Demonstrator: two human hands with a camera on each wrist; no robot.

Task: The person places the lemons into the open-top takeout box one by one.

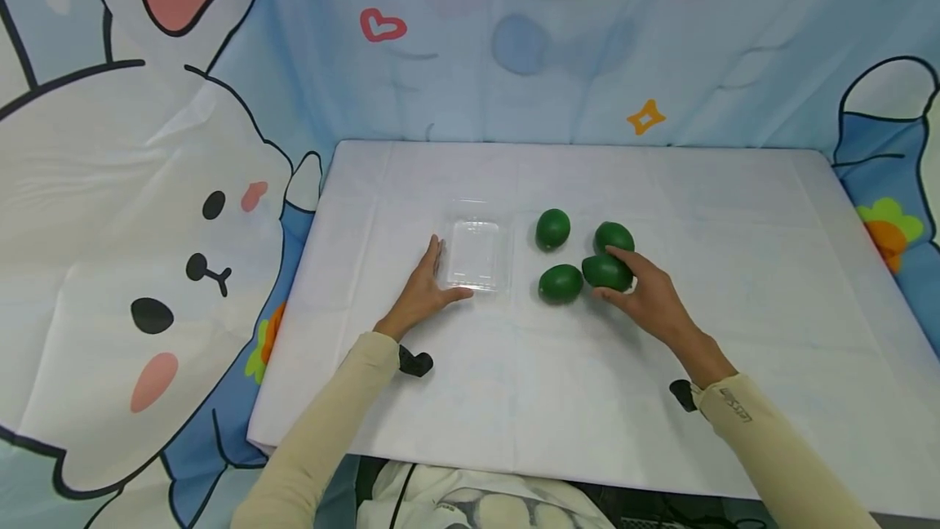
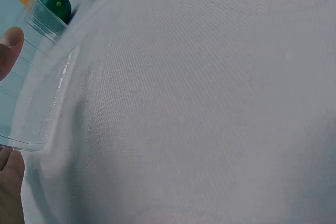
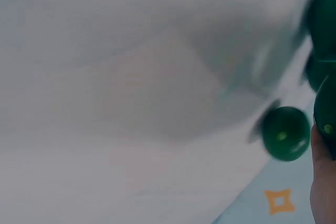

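Observation:
A clear plastic container (image 1: 476,255) stands on the white-covered table, with my left hand (image 1: 424,294) holding its near left corner. In the left wrist view, the thumb and fingers lie on different sides of the see-through container (image 2: 44,95). My right hand (image 1: 655,300) grips a green lime (image 1: 606,271) between thumb and fingers, just above the cloth in the head view. The same lime (image 3: 327,116) shows at the right edge of the right wrist view. Around it are three more limes: one at the back left (image 1: 553,229), one at the front left (image 1: 561,284), one behind (image 1: 613,236).
A white cloth (image 1: 514,398) covers the table. Behind it hangs a blue printed curtain (image 1: 455,88), with a large cartoon rabbit (image 1: 184,219) on the left. Black wrist devices sit at the left cuff (image 1: 415,362) and the right cuff (image 1: 683,395).

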